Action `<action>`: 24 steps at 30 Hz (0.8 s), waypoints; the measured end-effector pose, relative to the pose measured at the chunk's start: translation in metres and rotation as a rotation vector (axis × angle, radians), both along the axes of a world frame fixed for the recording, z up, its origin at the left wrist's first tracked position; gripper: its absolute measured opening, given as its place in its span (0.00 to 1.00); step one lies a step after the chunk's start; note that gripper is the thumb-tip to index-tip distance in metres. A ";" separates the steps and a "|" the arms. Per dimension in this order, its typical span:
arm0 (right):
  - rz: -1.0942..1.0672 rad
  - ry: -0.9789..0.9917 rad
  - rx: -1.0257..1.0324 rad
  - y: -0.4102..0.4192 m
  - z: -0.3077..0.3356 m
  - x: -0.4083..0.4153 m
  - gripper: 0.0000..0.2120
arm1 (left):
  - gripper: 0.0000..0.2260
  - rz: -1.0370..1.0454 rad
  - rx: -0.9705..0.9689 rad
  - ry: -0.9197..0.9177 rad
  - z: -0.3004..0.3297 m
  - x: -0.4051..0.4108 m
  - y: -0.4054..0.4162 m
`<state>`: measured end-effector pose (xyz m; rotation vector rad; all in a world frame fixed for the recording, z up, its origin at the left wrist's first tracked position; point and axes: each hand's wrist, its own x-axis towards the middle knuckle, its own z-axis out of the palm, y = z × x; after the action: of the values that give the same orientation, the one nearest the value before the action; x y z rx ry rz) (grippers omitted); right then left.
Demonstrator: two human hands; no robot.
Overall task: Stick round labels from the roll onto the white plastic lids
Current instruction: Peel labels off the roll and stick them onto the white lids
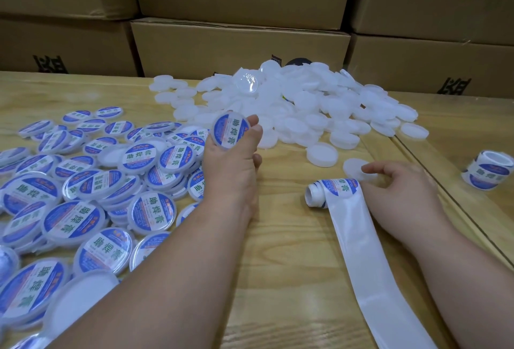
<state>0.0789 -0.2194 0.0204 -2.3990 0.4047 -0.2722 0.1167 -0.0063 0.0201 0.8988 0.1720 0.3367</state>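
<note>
My left hand (232,162) grips a labelled white lid (230,130), tilted up, just right of the heap of labelled lids (83,190). My right hand (400,190) reaches over the label roll (332,190), and its fingers rest on a bare white lid (354,167) lying flat on the table. An empty strip of white backing paper (361,259) trails from the roll toward me. The pile of bare white lids (292,103) lies at the back centre.
A second label roll (486,172) stands at the right, beyond a seam in the wooden table (292,279). Stacked cardboard boxes (239,45) wall off the far edge. Labelled lids cover the whole left side.
</note>
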 end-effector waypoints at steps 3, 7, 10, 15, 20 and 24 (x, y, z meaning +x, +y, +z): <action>-0.002 0.003 -0.033 0.001 -0.001 0.000 0.08 | 0.07 0.012 -0.061 0.040 -0.001 0.002 0.002; -0.020 -0.004 0.002 0.002 0.002 -0.001 0.02 | 0.10 -0.002 -0.089 0.070 0.001 0.000 0.002; -0.025 -0.002 -0.008 0.004 0.003 -0.002 0.02 | 0.12 0.010 -0.084 0.089 0.003 0.000 0.001; -0.003 0.015 -0.022 0.000 0.000 0.000 0.13 | 0.08 0.000 -0.170 0.067 0.004 0.000 0.003; 0.028 0.034 -0.087 0.000 -0.001 0.000 0.10 | 0.05 -0.060 -0.123 0.070 0.006 -0.003 0.003; 0.015 -0.005 -0.039 0.004 0.004 -0.001 0.05 | 0.06 -0.098 0.186 -0.008 0.003 -0.006 -0.008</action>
<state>0.0774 -0.2158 0.0240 -2.4382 0.3824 -0.2815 0.1102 -0.0147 0.0231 1.0857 0.0897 0.2680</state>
